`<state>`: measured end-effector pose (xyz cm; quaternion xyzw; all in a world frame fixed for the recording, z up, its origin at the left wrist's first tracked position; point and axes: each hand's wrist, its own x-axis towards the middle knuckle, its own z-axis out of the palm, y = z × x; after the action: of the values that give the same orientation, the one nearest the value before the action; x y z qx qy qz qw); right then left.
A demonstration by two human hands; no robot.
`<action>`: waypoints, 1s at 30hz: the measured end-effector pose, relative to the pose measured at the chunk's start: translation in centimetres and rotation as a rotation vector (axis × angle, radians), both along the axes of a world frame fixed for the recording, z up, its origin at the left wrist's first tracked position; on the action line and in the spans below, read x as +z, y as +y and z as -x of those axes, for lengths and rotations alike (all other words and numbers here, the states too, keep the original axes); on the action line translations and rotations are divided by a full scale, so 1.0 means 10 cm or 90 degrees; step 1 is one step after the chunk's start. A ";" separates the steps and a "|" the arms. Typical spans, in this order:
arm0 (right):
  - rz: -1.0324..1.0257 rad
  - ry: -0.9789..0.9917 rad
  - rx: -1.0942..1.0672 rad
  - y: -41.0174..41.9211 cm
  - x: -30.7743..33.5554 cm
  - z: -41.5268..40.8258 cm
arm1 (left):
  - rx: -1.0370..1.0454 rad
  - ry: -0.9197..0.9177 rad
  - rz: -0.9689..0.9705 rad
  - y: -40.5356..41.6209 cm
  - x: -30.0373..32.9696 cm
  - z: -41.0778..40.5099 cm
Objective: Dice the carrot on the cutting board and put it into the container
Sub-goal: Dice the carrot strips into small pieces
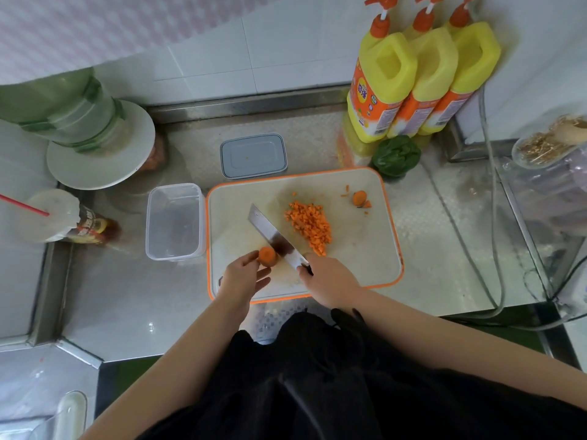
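A white cutting board (365, 265) with an orange rim lies on the steel counter. A pile of diced carrot (309, 225) sits at its middle. My left hand (243, 274) pinches a short carrot stub (267, 256) near the board's front left. My right hand (327, 277) grips the handle of a cleaver (271, 235), whose blade lies against the stub's right side and points up-left. A carrot end piece (360, 197) lies at the board's far right. An empty clear container (174, 222) stands just left of the board.
The container's grey lid (253, 155) lies behind the board. Three yellow detergent bottles (413, 81) and a green leafy vegetable (396, 155) stand at the back right. A white plate with a green jug (95, 154) and a lidded cup with a red straw (50, 217) are at the left.
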<state>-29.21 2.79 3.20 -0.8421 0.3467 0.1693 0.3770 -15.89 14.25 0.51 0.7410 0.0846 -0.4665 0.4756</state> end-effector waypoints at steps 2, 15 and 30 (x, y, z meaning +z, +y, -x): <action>0.006 0.011 0.014 0.02 -0.03 -0.02 | 0.039 0.054 0.047 0.00 0.07 0.01; 0.059 0.131 0.043 0.07 -0.10 -0.17 | 0.086 0.151 0.113 0.03 0.06 0.05; 0.128 -0.005 0.030 0.15 0.29 -0.09 | 0.042 0.032 0.080 0.01 0.03 0.12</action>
<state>-28.32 4.25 6.14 -0.8842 0.3403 0.1393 0.2880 -17.11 14.36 0.80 0.6946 0.0917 -0.4735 0.5337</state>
